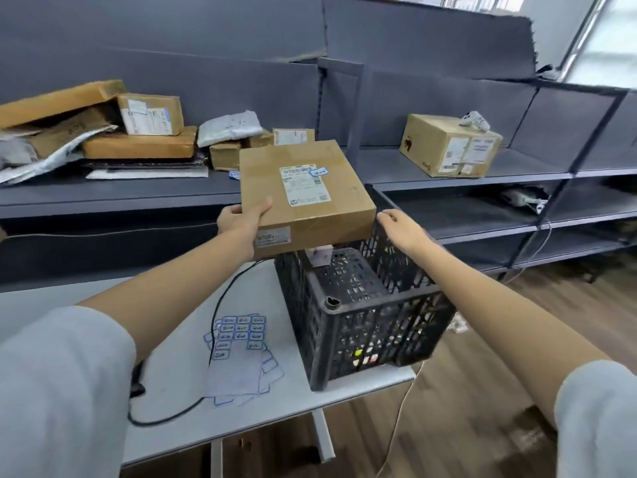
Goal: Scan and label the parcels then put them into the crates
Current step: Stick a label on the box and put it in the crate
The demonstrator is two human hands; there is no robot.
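The left hand [241, 219] has its thumb curled over the top near corner of a flat cardboard parcel [303, 198], the other fingers hidden beneath it, gripping it by that corner. The right hand [400, 225] hangs just beside the parcel's right edge with its fingers loosely bent and holding nothing; whether they touch the box I cannot tell. The parcel is held tilted in the air above the far side of a black plastic crate [362, 305]. It bears a white shipping label [303, 184] with a small blue sticker [319, 172] at the label's upper right corner. The crate stands on the right end of the white tabletop [172, 305]. Left of the crate lie sheets of blue-edged stickers [241, 343], and a black cable [220, 312] curves across them. Behind, a grey shelf [138, 194] carries a heap of other parcels [138, 132].
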